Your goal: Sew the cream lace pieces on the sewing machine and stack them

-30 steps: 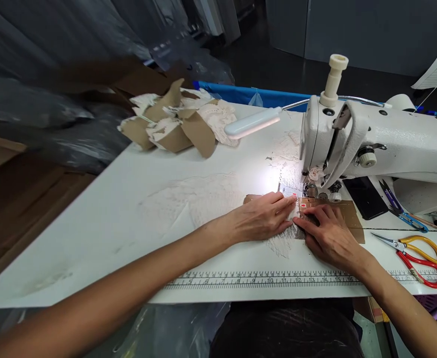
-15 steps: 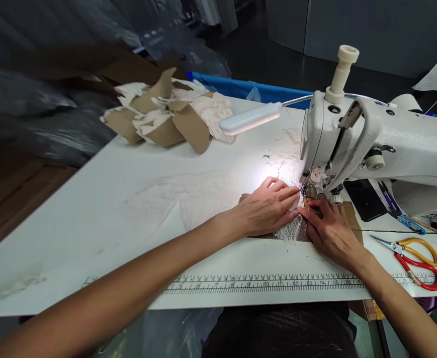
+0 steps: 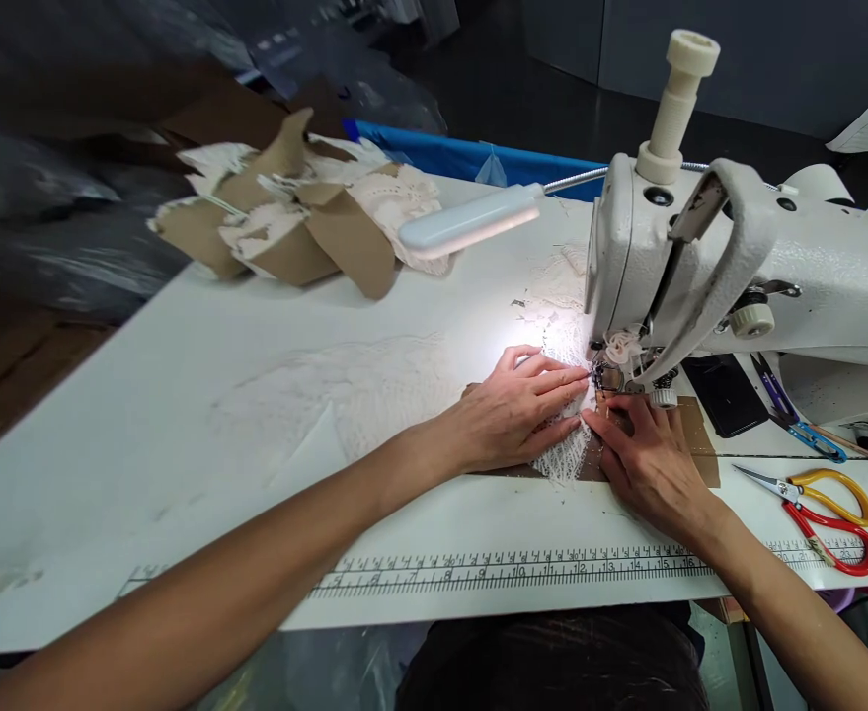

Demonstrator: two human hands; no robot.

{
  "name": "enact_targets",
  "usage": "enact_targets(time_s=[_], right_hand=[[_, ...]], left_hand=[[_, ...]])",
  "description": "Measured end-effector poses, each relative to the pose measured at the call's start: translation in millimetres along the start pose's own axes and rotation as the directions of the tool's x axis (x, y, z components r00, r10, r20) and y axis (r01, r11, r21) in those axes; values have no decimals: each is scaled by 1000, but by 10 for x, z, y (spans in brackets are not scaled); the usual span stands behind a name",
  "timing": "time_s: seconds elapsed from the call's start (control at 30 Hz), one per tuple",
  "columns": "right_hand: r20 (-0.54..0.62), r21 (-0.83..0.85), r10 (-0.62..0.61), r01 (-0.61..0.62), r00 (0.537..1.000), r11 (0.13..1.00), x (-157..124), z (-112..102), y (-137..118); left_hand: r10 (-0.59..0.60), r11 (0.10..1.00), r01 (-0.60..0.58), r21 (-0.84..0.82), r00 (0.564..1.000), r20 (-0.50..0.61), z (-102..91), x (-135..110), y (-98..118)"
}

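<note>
White lace [image 3: 561, 456] lies over brown paper [image 3: 700, 449] beneath the needle area of a white sewing machine [image 3: 626, 247]. My left hand [image 3: 518, 407] rests flat on the lace, its fingers stretched out toward the presser foot [image 3: 602, 377]. Just right of the foot, my right hand [image 3: 648, 449] has its thumb and index finger at the lace edge, the other fingers bent over the brown paper. Whether those fingertips pinch the lace or only press it is hard to make out. Both hands touch the work from either side of the foot.
A lamp [image 3: 470, 219] lights the work. Lace and brown paper pieces [image 3: 277, 222] are heaped at the back left. Scissors with yellow and red handles [image 3: 823, 513], a dark phone [image 3: 726, 395] and blue-purple snips [image 3: 793, 410] lie right. A printed ruler [image 3: 508, 573] runs along the front edge.
The camera view has shifted slightly, so the heap and lamp appear farther left. Both hands keep nearly the same places beside the presser foot, with the lace still under the left hand.
</note>
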State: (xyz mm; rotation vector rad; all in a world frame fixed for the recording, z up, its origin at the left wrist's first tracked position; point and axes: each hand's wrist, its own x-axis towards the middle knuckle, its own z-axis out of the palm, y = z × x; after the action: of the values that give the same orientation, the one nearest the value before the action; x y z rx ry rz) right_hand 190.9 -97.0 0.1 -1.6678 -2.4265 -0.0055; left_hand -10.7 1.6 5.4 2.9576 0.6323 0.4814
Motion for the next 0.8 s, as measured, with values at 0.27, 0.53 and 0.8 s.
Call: enact_targets(time_s=[0.27, 0.53, 0.8], right_hand=[[-9, -1, -14, 14, 1000, 1000, 5, -25, 1], [-56, 12, 10, -9, 998, 1000, -4, 12, -6], [-85, 27, -14, 16, 996, 1000, 7, 46, 49]], left_hand=[[8, 1000, -8, -6, 1000, -20, -10, 11, -6], [-18, 1000, 17, -23, 1000, -9, -13, 24, 28], [-36, 999, 35, -27, 999, -19, 4, 23, 45]])
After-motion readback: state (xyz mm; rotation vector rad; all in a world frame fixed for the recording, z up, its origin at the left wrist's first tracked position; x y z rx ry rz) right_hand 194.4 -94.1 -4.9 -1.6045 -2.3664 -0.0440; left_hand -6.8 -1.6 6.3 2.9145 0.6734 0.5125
